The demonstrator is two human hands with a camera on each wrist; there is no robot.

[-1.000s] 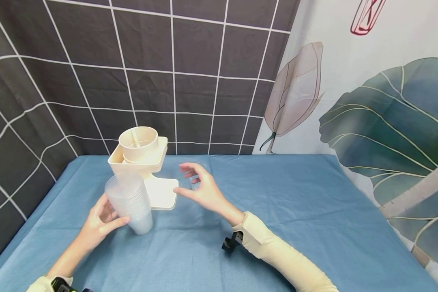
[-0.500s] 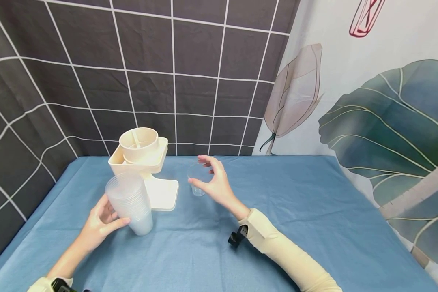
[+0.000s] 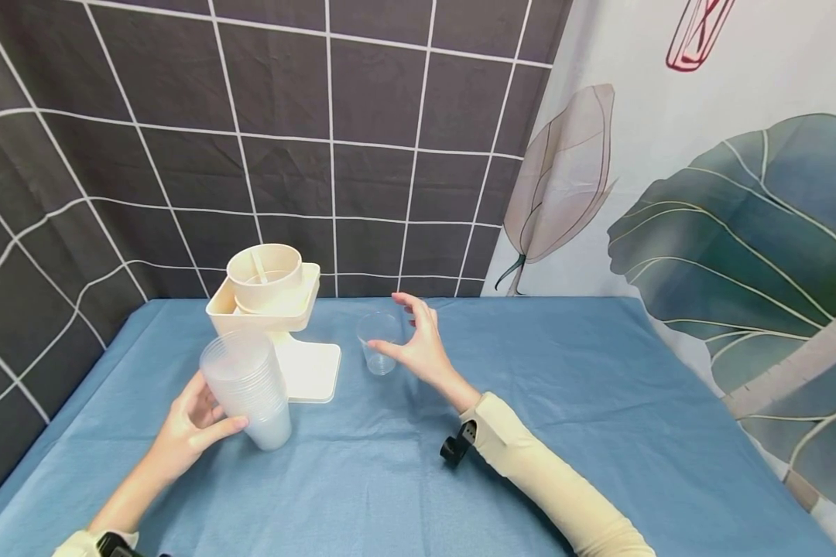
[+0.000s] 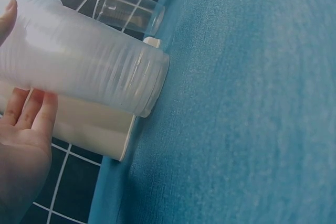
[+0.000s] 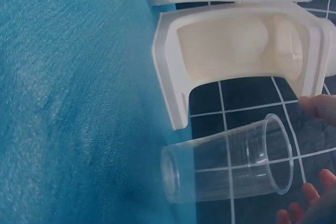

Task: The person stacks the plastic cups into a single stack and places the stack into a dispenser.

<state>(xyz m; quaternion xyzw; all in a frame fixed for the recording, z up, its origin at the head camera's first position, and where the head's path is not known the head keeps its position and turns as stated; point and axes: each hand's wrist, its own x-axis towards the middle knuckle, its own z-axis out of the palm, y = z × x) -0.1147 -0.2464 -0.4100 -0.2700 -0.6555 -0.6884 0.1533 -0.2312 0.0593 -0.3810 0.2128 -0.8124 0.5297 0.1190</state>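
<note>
A tall stack of translucent plastic cups (image 3: 254, 391) stands on the blue cloth at left. My left hand (image 3: 181, 429) holds its side, thumb toward the front and fingers behind; the left wrist view shows thumb and fingertips on opposite sides of the stack (image 4: 79, 56). One clear plastic cup (image 3: 378, 356) stands upright on the cloth, right of a cream stand (image 3: 268, 305). Beside that cup is my right hand (image 3: 425, 348), thumb and fingers spread. In the right wrist view, a gap shows between the fingertips (image 5: 311, 192) and the cup's rim.
The cream stand has a round open ring on a tray-like top and a flat base plate (image 3: 310, 371) behind the stack. Blue cloth (image 3: 529, 402) covers the table. A dark gridded curtain (image 3: 376, 178) hangs behind, and a leaf-patterned one (image 3: 641, 155) at right.
My right hand has moved right, away from the cream stand, and drawn back from the single cup, which now stands in plain sight. The left hand and the stack have stayed put.
</note>
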